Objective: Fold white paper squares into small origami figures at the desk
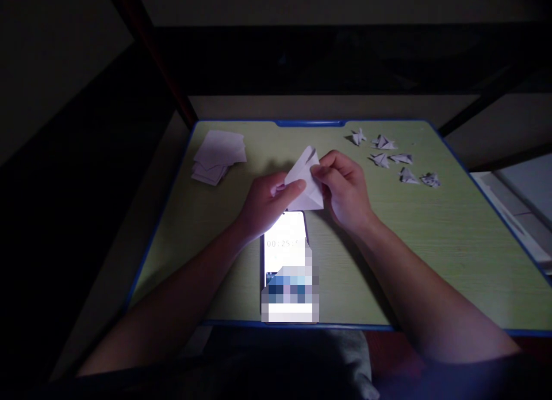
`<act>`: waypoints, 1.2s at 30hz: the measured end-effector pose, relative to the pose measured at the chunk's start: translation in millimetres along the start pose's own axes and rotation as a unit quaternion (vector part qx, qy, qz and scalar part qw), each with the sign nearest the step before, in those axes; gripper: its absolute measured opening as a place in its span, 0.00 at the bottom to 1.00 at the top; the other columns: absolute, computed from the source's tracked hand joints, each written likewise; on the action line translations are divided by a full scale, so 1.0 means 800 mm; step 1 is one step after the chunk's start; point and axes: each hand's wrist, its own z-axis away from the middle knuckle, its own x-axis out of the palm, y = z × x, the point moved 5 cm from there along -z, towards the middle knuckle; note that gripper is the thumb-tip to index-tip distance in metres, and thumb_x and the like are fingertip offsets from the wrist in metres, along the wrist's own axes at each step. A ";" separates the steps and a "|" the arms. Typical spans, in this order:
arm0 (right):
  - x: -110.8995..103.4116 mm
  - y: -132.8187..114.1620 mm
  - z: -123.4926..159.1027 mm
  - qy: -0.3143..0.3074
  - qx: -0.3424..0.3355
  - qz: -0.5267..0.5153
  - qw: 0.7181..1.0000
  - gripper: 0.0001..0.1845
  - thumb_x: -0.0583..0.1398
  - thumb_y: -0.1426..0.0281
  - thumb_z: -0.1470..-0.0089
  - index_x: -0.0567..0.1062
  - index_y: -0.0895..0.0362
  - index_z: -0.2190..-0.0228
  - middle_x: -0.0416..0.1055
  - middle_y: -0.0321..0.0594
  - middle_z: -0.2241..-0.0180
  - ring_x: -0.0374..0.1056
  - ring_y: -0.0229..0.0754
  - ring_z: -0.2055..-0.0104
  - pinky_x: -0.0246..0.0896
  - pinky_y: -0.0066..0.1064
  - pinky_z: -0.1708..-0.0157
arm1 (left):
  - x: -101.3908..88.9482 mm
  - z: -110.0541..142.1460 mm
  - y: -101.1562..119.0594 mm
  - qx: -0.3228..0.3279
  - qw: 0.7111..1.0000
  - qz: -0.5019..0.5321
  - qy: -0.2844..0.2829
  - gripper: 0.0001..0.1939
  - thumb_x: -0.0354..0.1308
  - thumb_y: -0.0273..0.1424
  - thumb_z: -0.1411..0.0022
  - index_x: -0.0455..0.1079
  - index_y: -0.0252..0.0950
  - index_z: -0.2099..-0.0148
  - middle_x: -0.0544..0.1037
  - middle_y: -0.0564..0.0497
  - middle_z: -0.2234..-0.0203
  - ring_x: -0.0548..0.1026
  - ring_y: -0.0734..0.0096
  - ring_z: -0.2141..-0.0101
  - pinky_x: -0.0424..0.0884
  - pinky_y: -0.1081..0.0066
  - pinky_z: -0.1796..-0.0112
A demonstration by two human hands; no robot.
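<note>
A white sheet of paper (305, 193), partly folded with a slanted flap along its upper left, is held up between both hands over the middle of the table. My left hand (269, 202) pinches its lower left side, thumb lying across the front. On the right edge, my right hand (345, 187) grips the paper between thumb and curled fingers. Just below the paper lies a lit phone (282, 250) showing a timer, its lower part blurred out.
A loose stack of white paper sheets (219, 150) lies at the table's back left. Several small folded paper figures (382, 160) are grouped at the back right. The green table (452, 245) has a blue rim. Beyond its right edge are pale flat objects (517, 204); the surroundings are dark.
</note>
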 end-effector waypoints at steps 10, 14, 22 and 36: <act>0.005 -0.011 0.002 -0.028 -0.010 0.033 0.999 0.16 0.63 0.68 0.47 0.66 0.55 0.82 0.59 0.27 0.87 0.50 0.28 0.85 0.40 0.26 0.84 | -0.004 0.000 0.004 -0.020 1.000 0.013 -0.004 0.11 0.59 0.37 0.44 0.72 0.33 0.70 0.75 0.53 0.78 0.68 0.77 0.77 0.64 0.75 0.75; 0.005 -0.015 0.004 -0.006 -0.042 0.057 0.997 0.17 0.62 0.67 0.45 0.66 0.55 0.82 0.60 0.27 0.86 0.52 0.28 0.84 0.42 0.26 0.84 | -0.004 0.000 0.004 -0.014 1.000 0.007 0.001 0.11 0.59 0.37 0.44 0.72 0.33 0.70 0.74 0.54 0.79 0.67 0.77 0.77 0.63 0.75 0.75; 0.005 -0.012 0.004 -0.028 -0.018 0.053 0.998 0.17 0.63 0.62 0.45 0.67 0.55 0.81 0.59 0.27 0.86 0.52 0.29 0.84 0.43 0.26 0.84 | -0.003 0.003 0.006 -0.023 1.000 -0.015 -0.002 0.13 0.58 0.38 0.44 0.67 0.33 0.74 0.70 0.54 0.80 0.65 0.78 0.78 0.59 0.75 0.77; -0.009 -0.014 0.000 0.045 -0.011 0.054 0.997 0.19 0.61 0.70 0.47 0.66 0.53 0.87 0.56 0.31 0.87 0.49 0.31 0.84 0.40 0.31 0.83 | 0.002 0.007 0.005 -0.046 0.998 -0.011 -0.033 0.16 0.58 0.39 0.44 0.62 0.36 0.77 0.65 0.55 0.83 0.65 0.77 0.79 0.58 0.74 0.78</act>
